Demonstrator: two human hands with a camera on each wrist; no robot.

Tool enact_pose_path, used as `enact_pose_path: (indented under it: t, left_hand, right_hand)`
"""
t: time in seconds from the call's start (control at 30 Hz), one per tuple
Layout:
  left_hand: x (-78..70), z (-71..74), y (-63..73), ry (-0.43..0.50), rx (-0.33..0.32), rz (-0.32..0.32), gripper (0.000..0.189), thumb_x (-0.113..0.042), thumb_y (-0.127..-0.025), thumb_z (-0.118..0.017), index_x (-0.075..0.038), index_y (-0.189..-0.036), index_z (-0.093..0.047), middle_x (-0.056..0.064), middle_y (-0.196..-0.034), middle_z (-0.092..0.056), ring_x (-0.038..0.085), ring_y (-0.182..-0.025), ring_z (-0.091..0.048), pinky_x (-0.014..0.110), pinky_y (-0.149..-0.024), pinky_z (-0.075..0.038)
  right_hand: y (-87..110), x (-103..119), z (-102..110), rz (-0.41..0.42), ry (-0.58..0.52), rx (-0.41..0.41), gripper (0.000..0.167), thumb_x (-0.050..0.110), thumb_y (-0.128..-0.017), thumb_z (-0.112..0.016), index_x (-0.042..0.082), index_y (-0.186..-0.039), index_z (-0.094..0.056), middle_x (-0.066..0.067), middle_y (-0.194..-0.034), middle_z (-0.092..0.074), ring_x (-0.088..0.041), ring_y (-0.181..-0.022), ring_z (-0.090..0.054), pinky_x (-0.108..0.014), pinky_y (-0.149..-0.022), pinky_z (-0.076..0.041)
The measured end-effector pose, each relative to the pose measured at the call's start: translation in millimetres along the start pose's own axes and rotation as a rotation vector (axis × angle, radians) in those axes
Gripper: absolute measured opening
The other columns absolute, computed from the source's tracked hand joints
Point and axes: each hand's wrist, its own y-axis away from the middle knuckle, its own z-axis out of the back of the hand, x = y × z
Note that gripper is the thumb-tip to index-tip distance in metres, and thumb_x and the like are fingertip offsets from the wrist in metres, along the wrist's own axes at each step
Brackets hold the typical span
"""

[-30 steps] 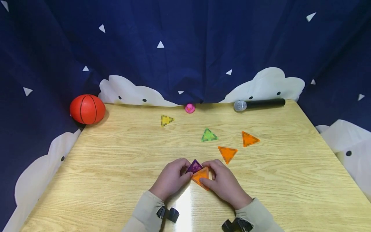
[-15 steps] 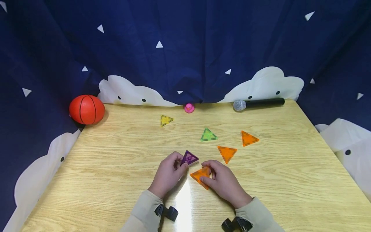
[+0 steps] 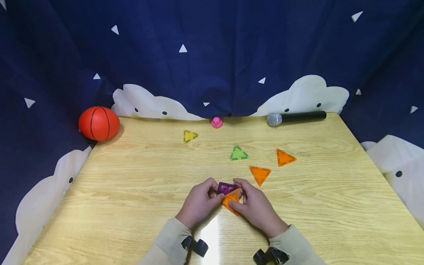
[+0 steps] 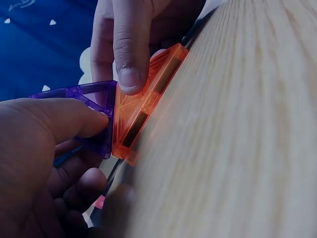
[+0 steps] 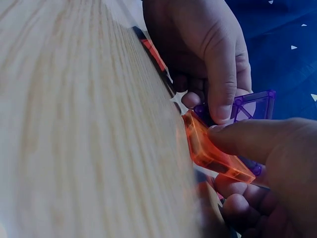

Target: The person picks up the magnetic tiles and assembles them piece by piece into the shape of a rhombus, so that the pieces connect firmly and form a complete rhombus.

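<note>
My left hand point(image 3: 202, 200) pinches a purple see-through triangular magnetic tile point(image 3: 226, 188) between thumb and fingers. An orange triangular magnetic tile point(image 3: 232, 201) is pinched by my right hand point(image 3: 256, 206), its thumb on the near face. In the left wrist view the purple tile point(image 4: 94, 91) meets the orange tile point(image 4: 131, 111) along one edge, the two at an angle. The orange tile point(image 5: 210, 148) stands close to the tabletop in the right wrist view, with the purple tile point(image 5: 255, 105) behind it. Fingers hide parts of both tiles.
Beyond the hands lie two orange triangles point(image 3: 260, 175) point(image 3: 285, 158), a green triangle point(image 3: 239, 153) and a yellow triangle point(image 3: 190, 136). Along the back are a red ball point(image 3: 99, 123), a pink rubber duck point(image 3: 216, 122) and a microphone point(image 3: 294, 117), before a blue curtain point(image 3: 212, 55).
The purple tile was lifted away from the orange one half a second ago and turned. My left hand has since brought it back right against the orange tile. The right hand stays nearly still.
</note>
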Motion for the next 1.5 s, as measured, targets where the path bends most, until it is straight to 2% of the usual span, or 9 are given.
enact_pose_path:
  t: [0.33, 0.53, 0.67, 0.87, 1.03, 1.13, 1.3, 1.4, 1.5]
  left_hand:
    - [-1.4, 2.2, -0.9, -0.032, 0.029, 0.004, 0.015, -0.017, -0.088, -0.074, -0.017, -0.096, -0.061, -0.008, -0.074, -0.054, 0.007, -0.065, -0.048, 0.023, -0.058, -0.041]
    - [1.1, 1.8, -1.2, -0.036, 0.019, 0.001, 0.018, -0.015, -0.090, -0.073, -0.016, -0.106, -0.066, -0.010, -0.082, -0.060, 0.007, -0.070, -0.052, 0.024, -0.063, -0.046]
    - [2.3, 1.2, -1.1, -0.031, 0.022, -0.014, 0.022, -0.012, -0.090, -0.073, -0.016, -0.110, -0.068, -0.010, -0.085, -0.061, 0.008, -0.073, -0.053, 0.025, -0.066, -0.046]
    - [3.2, 1.5, -0.8, -0.072, 0.067, -0.114, 0.021, -0.010, -0.091, -0.072, -0.017, -0.110, -0.070, -0.008, -0.097, -0.064, 0.009, -0.087, -0.057, 0.029, -0.078, -0.049]
    - [4.1, 0.7, -0.9, -0.070, 0.072, -0.160, 0.016, -0.010, -0.092, -0.072, -0.017, -0.106, -0.070, -0.007, -0.103, -0.066, 0.010, -0.099, -0.060, 0.034, -0.090, -0.050]
    - [4.1, 0.6, -1.1, -0.061, 0.064, -0.143, 0.017, -0.010, -0.091, -0.073, -0.017, -0.106, -0.068, -0.007, -0.104, -0.066, 0.012, -0.099, -0.059, 0.034, -0.089, -0.049]
    - [4.7, 2.3, -1.2, -0.029, 0.033, -0.102, 0.019, -0.009, -0.089, -0.074, -0.016, -0.106, -0.067, -0.006, -0.102, -0.064, 0.013, -0.092, -0.056, 0.032, -0.083, -0.048]
    - [8.1, 4.7, -2.6, -0.017, -0.017, -0.081, 0.016, -0.011, -0.090, -0.073, -0.016, -0.104, -0.067, -0.006, -0.100, -0.062, 0.012, -0.090, -0.056, 0.031, -0.082, -0.049]
    - [16.9, 9.4, -5.6, -0.017, -0.098, -0.063, 0.013, -0.013, -0.091, -0.071, -0.016, -0.102, -0.067, -0.007, -0.097, -0.060, 0.011, -0.086, -0.056, 0.030, -0.078, -0.049]
  right_hand:
    - [1.0, -0.7, 0.8, 0.004, -0.006, -0.002, 0.056, 0.021, -0.080, -0.085, 0.010, -0.131, -0.062, 0.004, -0.076, -0.052, -0.009, -0.060, -0.043, -0.025, -0.053, -0.035]
    - [0.6, -1.9, -1.3, 0.023, 0.034, -0.029, 0.055, 0.022, -0.079, -0.086, 0.008, -0.127, -0.065, 0.002, -0.097, -0.056, -0.009, -0.067, -0.046, -0.025, -0.060, -0.040]
    - [0.9, -2.2, -2.2, 0.024, 0.045, -0.037, 0.052, 0.022, -0.079, -0.086, 0.008, -0.125, -0.066, 0.001, -0.101, -0.054, -0.010, -0.069, -0.045, -0.025, -0.062, -0.039]
    - [1.0, -4.0, -1.7, 0.063, 0.043, -0.053, 0.046, 0.020, -0.081, -0.084, 0.010, -0.124, -0.067, 0.003, -0.100, -0.055, -0.008, -0.068, -0.045, -0.024, -0.061, -0.040]
    - [0.7, -5.5, -2.1, 0.084, 0.028, -0.077, 0.021, 0.017, -0.082, -0.083, 0.020, -0.099, -0.072, 0.009, -0.089, -0.057, -0.008, -0.066, -0.045, -0.024, -0.060, -0.039]
    - [0.2, -4.9, -2.8, 0.072, 0.033, -0.085, 0.017, 0.017, -0.082, -0.083, 0.025, -0.085, -0.069, 0.011, -0.081, -0.056, -0.008, -0.064, -0.044, -0.024, -0.059, -0.038]
    - [0.0, -3.5, -2.7, 0.057, 0.058, -0.079, 0.021, 0.015, -0.082, -0.083, 0.022, -0.080, -0.064, 0.010, -0.077, -0.054, -0.008, -0.063, -0.041, -0.024, -0.058, -0.033]
    - [0.3, -2.8, -1.9, 0.047, 0.081, -0.067, 0.024, 0.015, -0.083, -0.082, 0.020, -0.078, -0.059, 0.007, -0.073, -0.050, -0.008, -0.060, -0.038, -0.024, -0.056, -0.030]
    - [0.7, -1.4, -1.3, 0.030, 0.096, -0.054, 0.026, 0.016, -0.083, -0.080, 0.019, -0.079, -0.055, 0.006, -0.068, -0.046, -0.008, -0.057, -0.038, -0.023, -0.055, -0.029]
